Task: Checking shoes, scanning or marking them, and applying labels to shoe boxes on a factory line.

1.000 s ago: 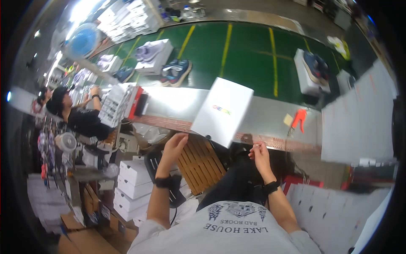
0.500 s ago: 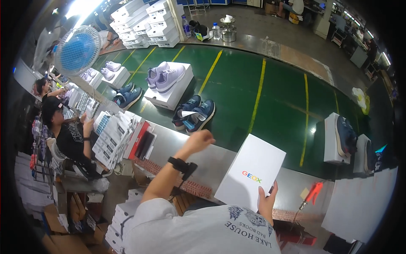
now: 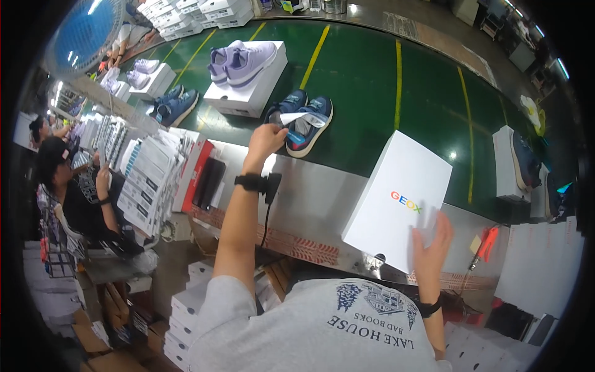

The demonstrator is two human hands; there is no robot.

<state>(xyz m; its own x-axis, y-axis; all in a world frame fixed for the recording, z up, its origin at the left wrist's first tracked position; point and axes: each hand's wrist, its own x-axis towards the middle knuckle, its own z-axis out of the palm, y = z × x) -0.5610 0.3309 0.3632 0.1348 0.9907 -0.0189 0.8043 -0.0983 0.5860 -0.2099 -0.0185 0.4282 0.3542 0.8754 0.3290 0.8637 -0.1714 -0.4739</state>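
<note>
Navy shoes (image 3: 313, 131) are now reached by the left hand (image 3: 268, 141).

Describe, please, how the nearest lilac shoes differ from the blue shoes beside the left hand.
The lilac shoes are pale purple; the blue shoes are dark. The lilac shoes sit on a white box, while the blue shoes stand on the green belt. White paper lies across the blue shoes; none shows on the lilac shoes. Both are side-by-side pairs.
</note>
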